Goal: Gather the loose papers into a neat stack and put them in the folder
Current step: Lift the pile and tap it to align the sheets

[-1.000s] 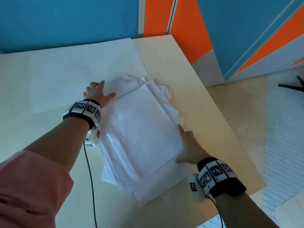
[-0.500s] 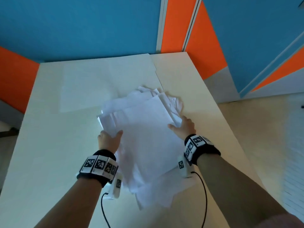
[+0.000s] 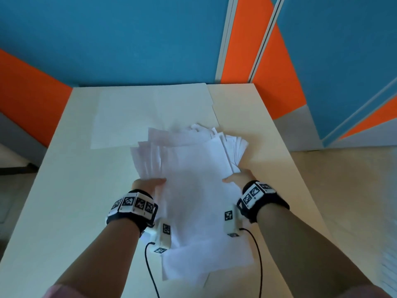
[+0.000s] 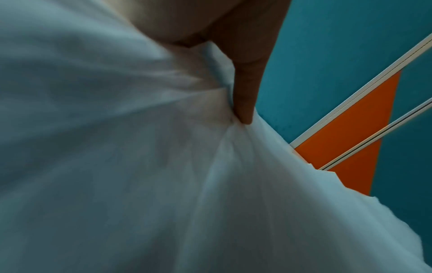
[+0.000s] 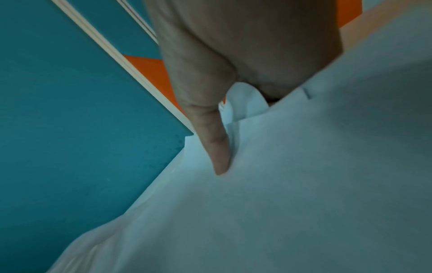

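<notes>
A messy pile of white papers [image 3: 193,179] is held up off the table, its sheets fanned out at the far end. My left hand [image 3: 148,183] grips the pile's left edge and my right hand [image 3: 240,177] grips its right edge. In the left wrist view the thumb [image 4: 245,92] presses into the creased papers [image 4: 140,166]. In the right wrist view the thumb [image 5: 217,147] lies on top of the papers [image 5: 304,184]. The other fingers are hidden under the sheets. The cream folder [image 3: 193,97] lies open and flat at the far end of the table.
The pale table [image 3: 64,190] has bare surface left of the pile, and its right edge [image 3: 300,190] runs close to my right hand. A white sheet [image 3: 129,121] lies on the open folder. Blue and orange walls stand behind the table. Wrist cables hang below both arms.
Both hands have slid back along the pile's sides and taken hold of it. The pile has come up off the table and nearer to me, and its sheets have fanned.
</notes>
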Demonstrator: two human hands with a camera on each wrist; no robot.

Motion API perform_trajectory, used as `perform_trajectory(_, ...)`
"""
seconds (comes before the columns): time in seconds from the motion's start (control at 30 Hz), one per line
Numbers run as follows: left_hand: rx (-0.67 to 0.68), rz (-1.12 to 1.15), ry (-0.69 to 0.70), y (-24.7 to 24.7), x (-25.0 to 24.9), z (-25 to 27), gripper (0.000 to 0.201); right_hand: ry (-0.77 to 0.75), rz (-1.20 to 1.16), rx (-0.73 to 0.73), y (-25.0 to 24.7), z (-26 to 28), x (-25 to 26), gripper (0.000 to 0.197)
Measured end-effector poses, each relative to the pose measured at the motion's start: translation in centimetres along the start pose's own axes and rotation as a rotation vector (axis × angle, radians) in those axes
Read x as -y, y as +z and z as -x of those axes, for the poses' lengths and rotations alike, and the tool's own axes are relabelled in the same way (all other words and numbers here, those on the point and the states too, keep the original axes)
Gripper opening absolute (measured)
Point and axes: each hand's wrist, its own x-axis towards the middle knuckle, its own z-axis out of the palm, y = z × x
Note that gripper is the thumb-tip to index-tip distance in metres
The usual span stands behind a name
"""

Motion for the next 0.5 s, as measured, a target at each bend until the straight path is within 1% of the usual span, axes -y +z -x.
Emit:
perform_trajectory(0.07, 0.036, 0.001, 0.022, -0.1, -0.2, -0.2, 0.052, -0.038, 0.011, 0.010, 0.1, -0.2, 0.1, 0.084)
perform_trajectory(0.13, 0.060, 0.010, 0.075, 0.2, -0.4, 0.2, 0.035, -0.063, -0.010, 0.023, 0.0, -0.3, 0.3, 0.091)
perform_trajectory(0.2, 0.089, -0.003, 0.113, 0.5, -0.2, 0.7, 0.034, -0.040, -0.041, 0.071, -0.2, 0.4, 0.5, 0.091)
perform_trajectory(0.23, 0.112, -0.001, 0.116, 0.6, 0.2, 0.6, 0.040, -0.025, -0.045, 0.102, -0.4, 0.5, 0.5, 0.082)
perform_trajectory(0.3, 0.139, 0.037, 0.092, 0.5, 1.1, 0.5, 0.048, -0.003, -0.042, 0.132, -0.7, 1.1, -0.1, 0.059)
perform_trajectory(0.37, 0.128, 0.060, 0.074, 0.2, 1.8, 0.7, 0.046, 0.003, -0.041, 0.156, -1.0, 1.7, -0.7, 0.043)
perform_trajectory(0.43, 0.143, 0.123, 0.079, -0.3, 2.1, 1.3, 0.047, -0.022, -0.092, 0.197, -1.6, 2.5, -0.9, 0.040)
perform_trajectory(0.5, 0.176, 0.219, 0.134, -1.1, 1.4, 2.3, 0.051, -0.077, -0.223, 0.216, -2.4, 3.2, -0.4, 0.043)
